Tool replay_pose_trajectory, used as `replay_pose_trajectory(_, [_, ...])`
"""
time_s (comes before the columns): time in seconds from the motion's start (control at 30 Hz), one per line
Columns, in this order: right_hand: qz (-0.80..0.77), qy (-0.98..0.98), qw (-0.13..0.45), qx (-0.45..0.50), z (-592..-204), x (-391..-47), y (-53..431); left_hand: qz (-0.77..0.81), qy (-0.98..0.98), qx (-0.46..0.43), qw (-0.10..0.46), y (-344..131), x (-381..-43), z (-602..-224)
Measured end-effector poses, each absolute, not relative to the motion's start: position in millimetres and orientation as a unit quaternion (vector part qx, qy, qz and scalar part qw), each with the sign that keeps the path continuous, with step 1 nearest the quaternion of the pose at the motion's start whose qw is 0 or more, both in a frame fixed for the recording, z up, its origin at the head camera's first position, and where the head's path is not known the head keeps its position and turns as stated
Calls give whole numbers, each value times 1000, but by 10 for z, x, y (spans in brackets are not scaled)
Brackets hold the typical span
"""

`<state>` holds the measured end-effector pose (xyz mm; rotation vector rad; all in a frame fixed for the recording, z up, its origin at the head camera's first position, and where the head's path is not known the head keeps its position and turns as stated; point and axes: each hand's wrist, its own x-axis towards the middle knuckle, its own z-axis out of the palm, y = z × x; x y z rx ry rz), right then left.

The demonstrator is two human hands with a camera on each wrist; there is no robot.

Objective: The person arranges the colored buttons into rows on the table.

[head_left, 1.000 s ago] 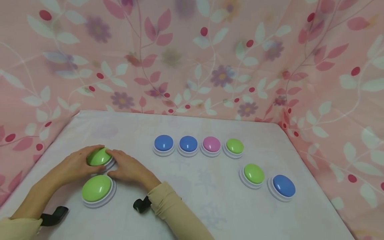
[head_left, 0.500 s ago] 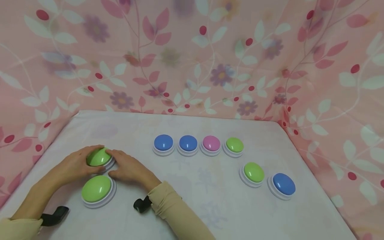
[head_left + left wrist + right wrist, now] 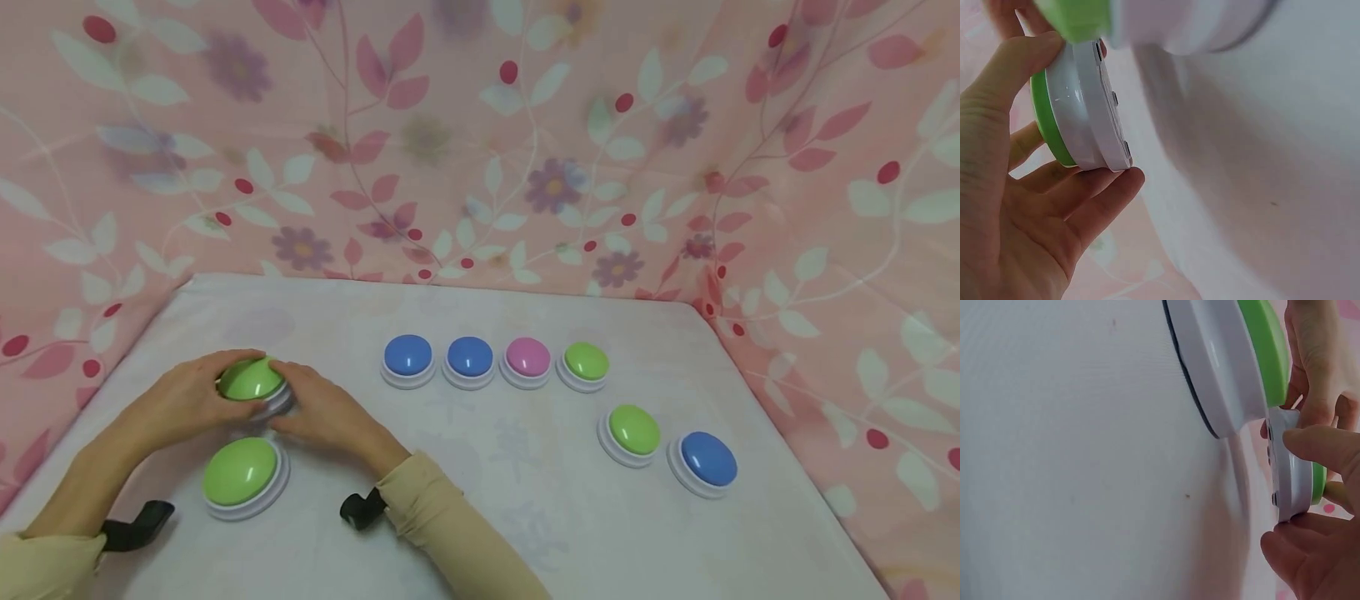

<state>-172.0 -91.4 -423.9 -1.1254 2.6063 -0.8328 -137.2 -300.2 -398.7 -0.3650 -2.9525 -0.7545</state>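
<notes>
Both hands hold one green push button (image 3: 252,381) with a white base, at the left of the table. My left hand (image 3: 186,400) grips its left side, thumb toward the front. From the right, my right hand (image 3: 327,414) curls its fingers and thumb around the rim. In the left wrist view the button's white base (image 3: 1079,112) is raised off the white cloth, its underside partly showing. The right wrist view also shows that base (image 3: 1291,469) between the fingers. Just nearer to me, another green button (image 3: 240,472) rests on the table.
A row at the back of the white-covered table (image 3: 480,517) has two blue buttons (image 3: 408,356), a pink button (image 3: 528,357) and a green button (image 3: 587,362). At the right lie another green button (image 3: 634,430) and a blue button (image 3: 708,460). Floral cloth (image 3: 465,150) hangs behind.
The held green button has come up off the table and slightly away from me, both hands rising with it. The other buttons stay in place.
</notes>
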Motion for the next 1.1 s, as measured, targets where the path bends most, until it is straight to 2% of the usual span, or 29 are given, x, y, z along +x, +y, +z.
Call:
replay_pose_trajectory(0.2, [-275,889,52,-362,-4099,-1719,-765,-235,-957,-146,89,-2844,-1443,-3862])
replay_pose_trajectory(0.53, [-281,903,13,-325,-3908,-1697,-386,-238,-946,-183,125,-2432,-1528,-3658])
replay_pose_trajectory(1.1, [-314,897,-75,-303,-3942,-1674,339,-301,-923,-204,126,-1586,-1542,-3713])
